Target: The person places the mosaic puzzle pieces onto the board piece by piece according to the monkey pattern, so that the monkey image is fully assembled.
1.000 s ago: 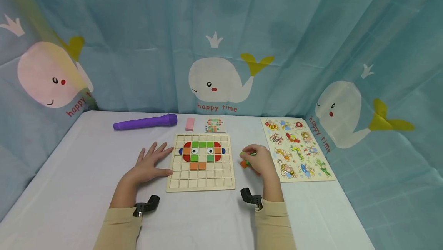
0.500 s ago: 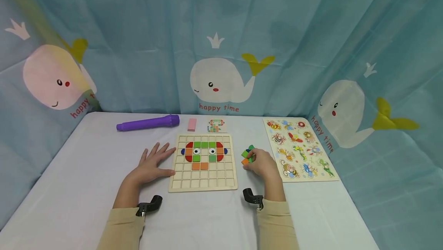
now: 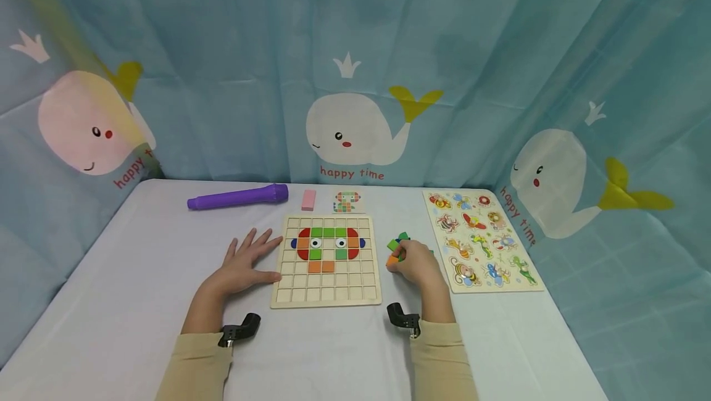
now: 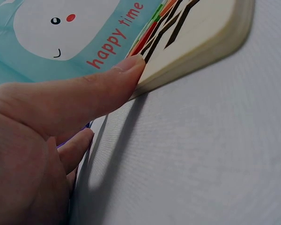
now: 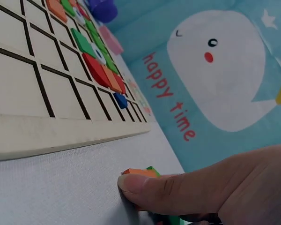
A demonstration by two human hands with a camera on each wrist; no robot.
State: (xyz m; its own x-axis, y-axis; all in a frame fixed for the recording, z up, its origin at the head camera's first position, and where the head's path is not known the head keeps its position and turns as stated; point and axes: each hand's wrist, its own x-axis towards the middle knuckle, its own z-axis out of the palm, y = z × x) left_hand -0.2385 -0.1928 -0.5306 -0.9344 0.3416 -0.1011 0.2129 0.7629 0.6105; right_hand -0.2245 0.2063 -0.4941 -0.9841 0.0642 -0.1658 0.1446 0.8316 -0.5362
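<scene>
We find the left hand (image 3: 239,268) with fingers spread and straight, holding nothing, its thumb touching the left edge of the board (image 3: 302,295). The board bears fitted blocks (image 3: 316,232) across its far half. To its right, we note the right hand (image 3: 418,262), curled, thumb and fingertip pinching an orange block (image 5: 139,172); how firmly, we cannot tell. The board lies just left of those fingers. We read no long axis on the block.
</scene>
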